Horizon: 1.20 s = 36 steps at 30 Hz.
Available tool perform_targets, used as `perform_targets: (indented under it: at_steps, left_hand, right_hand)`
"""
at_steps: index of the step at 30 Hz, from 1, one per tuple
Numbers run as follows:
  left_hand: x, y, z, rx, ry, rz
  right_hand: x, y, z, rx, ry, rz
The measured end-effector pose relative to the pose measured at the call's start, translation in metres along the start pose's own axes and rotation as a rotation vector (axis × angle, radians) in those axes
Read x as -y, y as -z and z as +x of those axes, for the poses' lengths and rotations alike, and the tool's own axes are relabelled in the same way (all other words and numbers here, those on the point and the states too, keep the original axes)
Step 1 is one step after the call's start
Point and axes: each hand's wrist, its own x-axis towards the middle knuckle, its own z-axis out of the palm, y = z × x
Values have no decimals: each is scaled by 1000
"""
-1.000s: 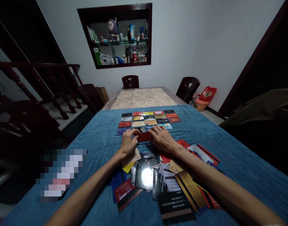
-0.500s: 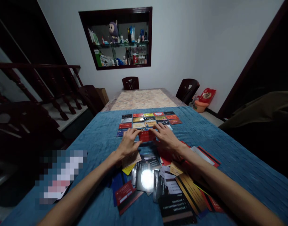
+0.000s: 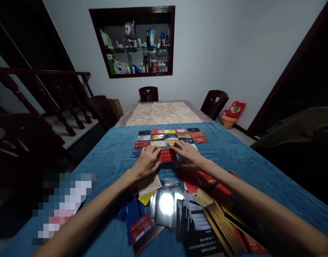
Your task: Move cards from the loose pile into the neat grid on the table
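Observation:
A red card (image 3: 167,155) with pale print lies between my two hands, low over the blue cloth or on it; I cannot tell which. At its left end, the fingers and thumb of my left hand (image 3: 146,160) are closed on it. My right hand (image 3: 188,155) grips the opposite end. Just beyond are several cards in rows, among them a blue card (image 3: 136,153), a red card with white print (image 3: 142,144) and a cream card (image 3: 157,144). My fingers partly cover the nearest row. Closer to me spreads a loose heap of cards, with a shiny dark card (image 3: 166,217) in it.
Blue cloth (image 3: 110,153) covers the near part of the table, and a patterned cover (image 3: 164,112) the far part. A blurred-out object (image 3: 67,203) lies at the left. Chairs (image 3: 214,101) stand around the table; a wall niche (image 3: 137,46) holds bottles and a plush toy.
The red card has tilted down to lie flatter, with both hands still on its ends. My hands have barely shifted. The view has moved slightly.

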Motion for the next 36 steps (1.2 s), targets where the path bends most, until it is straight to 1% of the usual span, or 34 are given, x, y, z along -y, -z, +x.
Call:
perform_targets:
  at_steps: [7, 11, 15, 21, 25, 28, 36]
  left_hand:
    - [20, 7, 9, 28, -46, 38]
    - [34, 13, 21, 74, -81, 87]
    - [51, 14, 37, 72, -91, 92]
    - [77, 11, 62, 79, -110, 115]
    - [94, 9, 80, 113, -121, 178]
    - [107, 6, 93, 112, -116, 157]
    - [140, -9, 128, 154, -27, 162]
  right_hand:
    - [-14, -3, 20, 43, 62, 59]
    - [-25, -7, 37, 32, 83, 73]
    - [-37, -10, 54, 25, 94, 79]
    - [-57, -15, 80, 66, 100, 45]
    - [-73, -22, 98, 93, 88, 8]
    - [-85, -27, 112, 108, 72, 9]
    - [-111, -45, 145, 159, 5, 45]
